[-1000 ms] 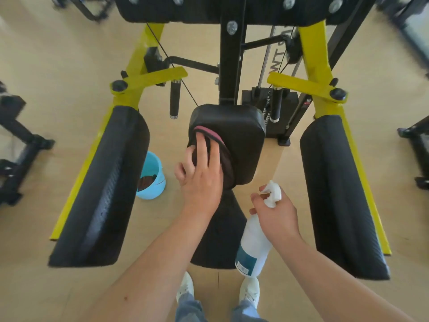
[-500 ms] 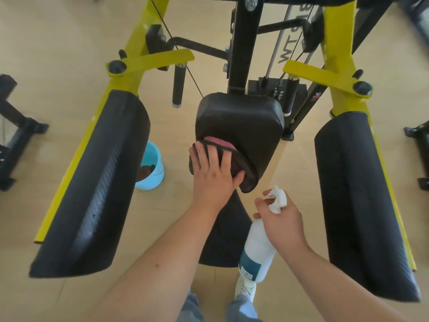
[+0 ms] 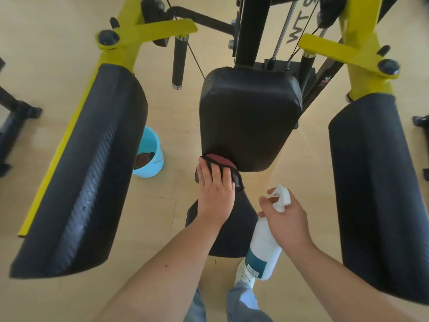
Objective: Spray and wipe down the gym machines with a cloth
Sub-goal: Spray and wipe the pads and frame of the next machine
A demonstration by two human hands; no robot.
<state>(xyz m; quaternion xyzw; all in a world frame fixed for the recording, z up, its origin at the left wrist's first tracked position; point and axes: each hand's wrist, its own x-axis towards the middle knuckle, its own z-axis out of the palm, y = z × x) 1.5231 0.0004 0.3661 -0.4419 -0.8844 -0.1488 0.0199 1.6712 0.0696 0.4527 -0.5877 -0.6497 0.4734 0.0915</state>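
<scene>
Cloth (image 3: 220, 159), dark with a red face, lies under the left hand (image 3: 214, 194). The fingers are spread flat and nearly straight, pressing it against the bottom edge of the middle pad (image 3: 250, 117) of the gym machine (image 3: 249, 31). The right hand (image 3: 286, 220) is curled round the neck of the spray bottle (image 3: 262, 249), which hangs low beside the seat (image 3: 232, 235), aimed at nothing.

The step in hand looks like wiping the middle pad, with the stroke at its lower edge. Next probably comes the seat or the long pad (image 3: 79, 173) on the left. That calls for raising the nozzle to the fresh surface, then bringing the cloth across. A blue bucket (image 3: 152, 169) stands on the floor (image 3: 46, 54) between the two pads.
</scene>
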